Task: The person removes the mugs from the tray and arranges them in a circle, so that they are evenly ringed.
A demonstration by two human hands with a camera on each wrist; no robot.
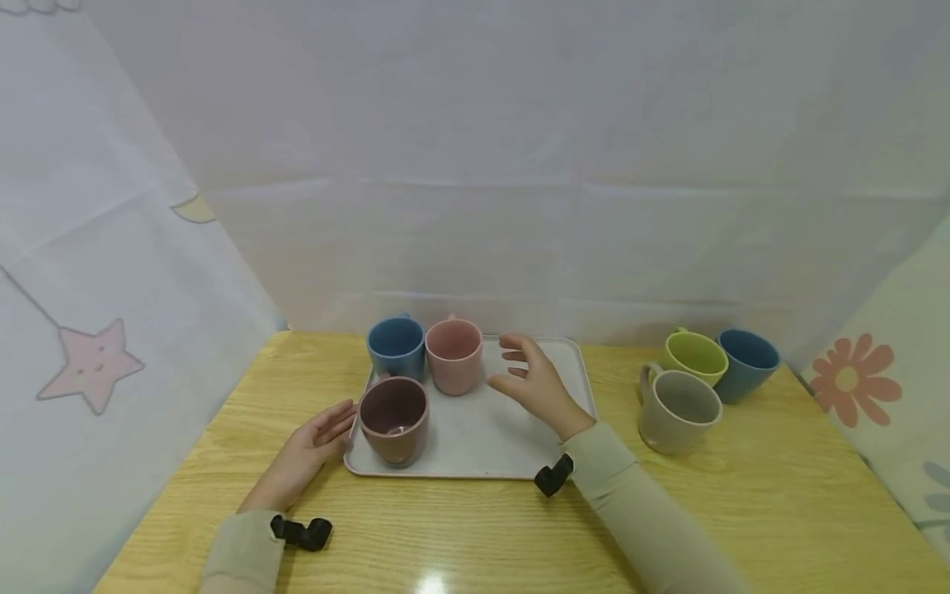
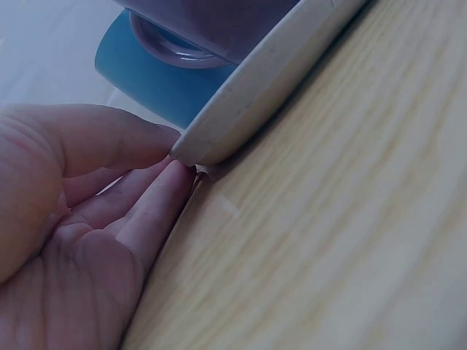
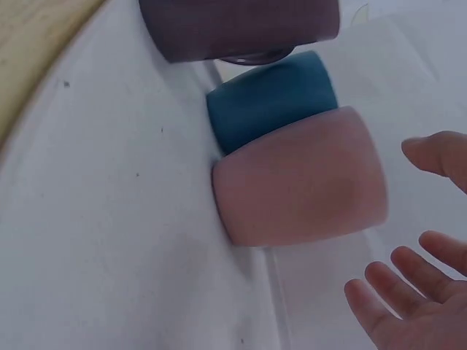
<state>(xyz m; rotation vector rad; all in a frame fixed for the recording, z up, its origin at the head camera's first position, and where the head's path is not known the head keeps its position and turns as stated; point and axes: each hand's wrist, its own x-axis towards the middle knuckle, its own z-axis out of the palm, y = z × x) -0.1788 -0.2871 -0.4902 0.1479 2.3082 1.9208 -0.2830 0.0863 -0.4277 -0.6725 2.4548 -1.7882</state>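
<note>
My left hand [image 1: 300,454] lies beside the tray's left edge, its outstretched fingertips [image 2: 182,171] and thumb right at the rim. On the white tray [image 1: 482,437] stand three upright mugs. A dark mauve mug [image 1: 393,421] is nearest that hand, at the front left; a blue mug [image 1: 397,346] sits behind it. Beside the blue one is a pink mug [image 1: 454,356], its handle turned to the back. My right hand [image 1: 545,388] hovers over the tray's right half, fingers spread and holding nothing. In the right wrist view, a gap separates its fingers [image 3: 408,284] from the pink mug.
On the wooden table [image 1: 445,536], right of the tray, three more mugs stand close together: a grey mug [image 1: 677,412] in front, a lime green mug [image 1: 695,355] and a dark blue mug [image 1: 745,363] behind. A white cloth [image 1: 475,206] hangs along the back edge.
</note>
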